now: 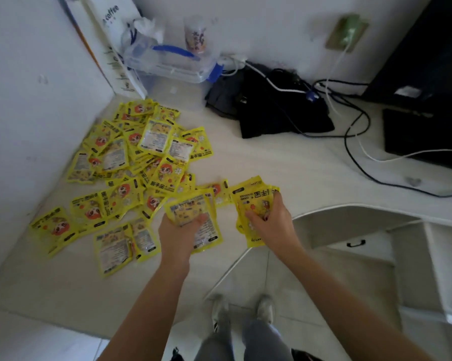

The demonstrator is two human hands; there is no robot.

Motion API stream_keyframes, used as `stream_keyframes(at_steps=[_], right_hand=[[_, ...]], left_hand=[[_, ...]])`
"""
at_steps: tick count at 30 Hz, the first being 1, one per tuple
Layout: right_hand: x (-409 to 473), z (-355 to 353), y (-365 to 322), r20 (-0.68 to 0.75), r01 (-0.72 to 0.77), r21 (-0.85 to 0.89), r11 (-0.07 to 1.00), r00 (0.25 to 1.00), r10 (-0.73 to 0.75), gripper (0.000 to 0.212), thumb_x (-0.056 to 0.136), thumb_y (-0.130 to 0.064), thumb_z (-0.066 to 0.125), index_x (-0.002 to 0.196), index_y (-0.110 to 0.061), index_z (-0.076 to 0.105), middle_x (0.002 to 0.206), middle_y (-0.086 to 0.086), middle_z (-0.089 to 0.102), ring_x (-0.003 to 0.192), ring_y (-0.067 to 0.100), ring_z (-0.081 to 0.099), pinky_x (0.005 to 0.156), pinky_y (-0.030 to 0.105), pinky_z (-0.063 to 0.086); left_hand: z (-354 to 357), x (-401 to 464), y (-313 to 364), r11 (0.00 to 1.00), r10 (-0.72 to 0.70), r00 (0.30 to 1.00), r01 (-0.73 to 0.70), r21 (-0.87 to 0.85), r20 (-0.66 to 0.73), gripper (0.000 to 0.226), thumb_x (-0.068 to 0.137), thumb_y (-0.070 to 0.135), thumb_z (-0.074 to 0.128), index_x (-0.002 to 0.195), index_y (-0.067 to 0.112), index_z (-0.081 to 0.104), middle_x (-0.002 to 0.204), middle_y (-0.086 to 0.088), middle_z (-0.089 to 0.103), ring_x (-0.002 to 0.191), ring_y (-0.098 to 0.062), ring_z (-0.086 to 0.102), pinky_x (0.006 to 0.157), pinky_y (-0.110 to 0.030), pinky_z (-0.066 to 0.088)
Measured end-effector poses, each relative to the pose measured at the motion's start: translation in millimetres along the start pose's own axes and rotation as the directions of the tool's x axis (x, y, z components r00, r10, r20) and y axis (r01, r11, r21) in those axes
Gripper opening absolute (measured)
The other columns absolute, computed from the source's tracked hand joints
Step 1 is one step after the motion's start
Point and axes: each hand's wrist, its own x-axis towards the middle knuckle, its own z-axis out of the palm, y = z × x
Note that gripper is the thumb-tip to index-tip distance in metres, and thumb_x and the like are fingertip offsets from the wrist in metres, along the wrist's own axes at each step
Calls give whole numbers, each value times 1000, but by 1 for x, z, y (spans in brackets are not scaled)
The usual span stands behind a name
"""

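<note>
Seen from the person's own head, looking down. Both forearms [152, 295] are bare from the lower edge of the frame up to the left hand [178, 232] and the right hand [270, 222]. One fingernail [266, 219] on the right hand has dark red polish. Lower down, grey-blue trousers [265, 343] meet pale grey sneakers [265, 308]. The left sneaker has a dark mark on its side.

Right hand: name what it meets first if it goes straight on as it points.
Likely the loose hand-warmer packet just beyond the stack that the right hand grips; depth is unclear.
</note>
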Motion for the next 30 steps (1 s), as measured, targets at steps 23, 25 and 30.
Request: stream_keyframes(at_steps=[23,25,30], right_hand=[[-138,-278,281,-366,-289,206,935,863,347,40,81,-26,72,104,-22,40,96,0,59,85,24,58,71,36,50],[-143,-302,304,-378,-294,225,929,852,362,40,81,-27,72,106,-21,41,95,-1,61,86,24,60,73,41,53],[-147,-353,352,-381,-331,282,901,823,421,39,80,-28,72,104,-20,42,94,-3,61,89,25,61,77,48,54]], left_hand=[[290,-251,-137,958,20,891,-146,245,453,36,69,6,82,95,18,61,87,-3,73,68,-12,71,52,-25,56],[315,-272,-148,954,15,879,-155,257,477,38,68,6,83,97,17,60,85,0,71,61,-4,69,47,-19,52],[374,-311,-163,936,10,868,-182,300,496,48,66,12,86,102,17,54,93,-2,69,73,-10,68,51,-18,48]])
